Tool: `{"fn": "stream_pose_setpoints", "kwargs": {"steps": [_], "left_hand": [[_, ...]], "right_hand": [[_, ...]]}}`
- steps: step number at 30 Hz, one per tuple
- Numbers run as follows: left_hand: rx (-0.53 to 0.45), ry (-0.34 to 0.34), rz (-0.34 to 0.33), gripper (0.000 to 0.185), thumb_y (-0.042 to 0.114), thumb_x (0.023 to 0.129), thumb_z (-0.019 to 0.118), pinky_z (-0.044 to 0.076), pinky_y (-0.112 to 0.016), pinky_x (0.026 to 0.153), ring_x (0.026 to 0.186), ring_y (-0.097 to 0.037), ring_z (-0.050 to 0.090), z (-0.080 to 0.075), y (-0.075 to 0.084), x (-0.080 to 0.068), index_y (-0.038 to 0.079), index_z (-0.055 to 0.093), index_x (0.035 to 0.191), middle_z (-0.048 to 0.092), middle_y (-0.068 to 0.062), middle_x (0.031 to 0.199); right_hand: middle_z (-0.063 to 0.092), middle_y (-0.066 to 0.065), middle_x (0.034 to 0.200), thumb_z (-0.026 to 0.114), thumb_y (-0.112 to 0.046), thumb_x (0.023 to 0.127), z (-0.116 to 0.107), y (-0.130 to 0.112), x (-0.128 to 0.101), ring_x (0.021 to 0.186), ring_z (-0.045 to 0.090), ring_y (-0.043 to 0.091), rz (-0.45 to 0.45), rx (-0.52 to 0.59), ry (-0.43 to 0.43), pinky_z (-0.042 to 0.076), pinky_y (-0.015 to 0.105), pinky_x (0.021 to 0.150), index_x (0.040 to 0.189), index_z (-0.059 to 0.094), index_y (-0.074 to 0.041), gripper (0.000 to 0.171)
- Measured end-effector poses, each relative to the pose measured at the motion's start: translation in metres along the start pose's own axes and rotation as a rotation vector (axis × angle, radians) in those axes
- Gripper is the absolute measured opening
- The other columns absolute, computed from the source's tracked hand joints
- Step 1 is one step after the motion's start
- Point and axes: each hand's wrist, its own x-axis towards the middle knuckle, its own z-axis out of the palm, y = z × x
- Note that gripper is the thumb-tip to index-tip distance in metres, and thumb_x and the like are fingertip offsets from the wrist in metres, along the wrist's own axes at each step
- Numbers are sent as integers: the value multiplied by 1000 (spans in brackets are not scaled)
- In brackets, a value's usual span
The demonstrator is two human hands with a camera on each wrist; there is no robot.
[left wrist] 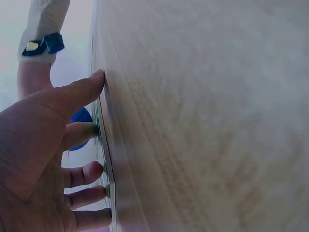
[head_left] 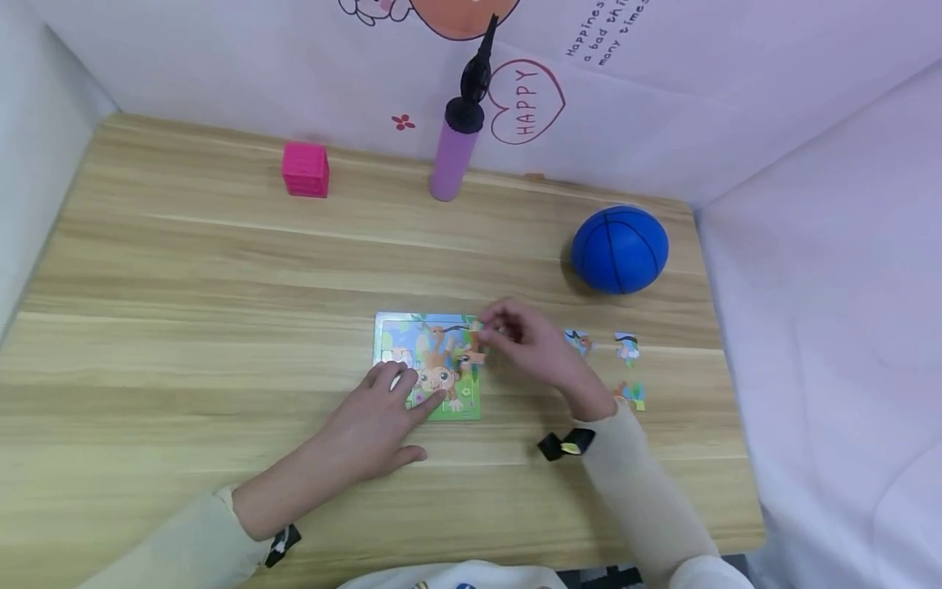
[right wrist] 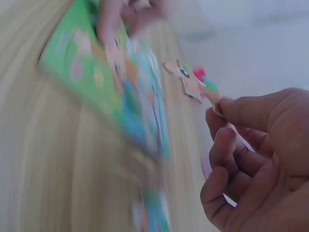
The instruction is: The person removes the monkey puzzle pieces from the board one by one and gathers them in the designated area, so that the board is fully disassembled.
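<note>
A pink block point(head_left: 305, 169) stands far left on the table point(head_left: 184, 270), near the back wall. Right of it a purple pump point(head_left: 455, 147) leans against the wall, its black top cut by the head view's upper edge. In the middle lies the puzzle point(head_left: 427, 364), a cartoon picture in a green frame. The left hand point(head_left: 375, 425) rests flat on its near left corner, fingers straight and spread, and hides that part; in the left wrist view the fingertips point(left wrist: 94, 128) press the board's edge, and the board itself shows only as a thin green strip. The right hand point(head_left: 526, 339) hovers at the puzzle's right edge and pinches a piece point(right wrist: 193, 82) between thumb and forefinger; from the head camera the piece is mostly hidden by the fingers. The right wrist view is blurred, so the puzzle's picture is hard to read there. Three loose pieces point(head_left: 627, 348) lie just right of that hand. A blue ball point(head_left: 620, 249) sits behind them.
</note>
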Motion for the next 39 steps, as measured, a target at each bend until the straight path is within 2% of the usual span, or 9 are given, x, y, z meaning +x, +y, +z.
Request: {"fn": "stream_pose_setpoints", "kwargs": {"steps": [8,10,14,19,27,39], "left_hand": [[-9,12,3,77,65,77,60,33,-53,97,111,-39,38,1,-1,0,24,45,140,43,-18,119],[-11,19,7,77,65,77,61,33,-53,97,110,-39,38,1,-2,-1,24,46,140,44,-18,119],[-13,34,10,77,64,76,62,34,-53,96,109,-40,39,1,-3,-2,23,47,139,44,-19,117],[-15,43,19,77,63,75,64,33,-53,95,107,-39,39,0,-3,-2,22,48,138,45,-20,115],[-30,37,17,77,63,76,63,33,-53,96,107,-39,39,0,-2,0,21,48,138,45,-20,115],[-33,26,12,77,63,75,65,34,-53,95,108,-39,39,-3,-1,1,21,48,138,45,-19,115]], "right_hand": [[63,10,88,63,-12,90,-67,26,-77,67,52,26,151,-63,73,45,27,53,105,62,-5,16],[63,13,88,63,-8,90,-75,37,-92,65,52,27,156,-74,76,44,26,51,104,62,-3,16],[64,9,87,65,-12,89,-78,66,-111,65,53,24,186,-112,72,44,26,49,102,64,-8,14],[64,0,86,64,-16,90,-73,85,-116,67,53,19,191,-189,84,45,26,52,101,65,-13,11],[64,-6,82,66,-23,88,-67,85,-112,69,54,16,221,-285,136,46,26,55,99,68,-13,15],[63,-5,84,66,-24,88,-64,86,-110,70,54,16,249,-285,146,47,27,57,100,67,-14,15]]}}
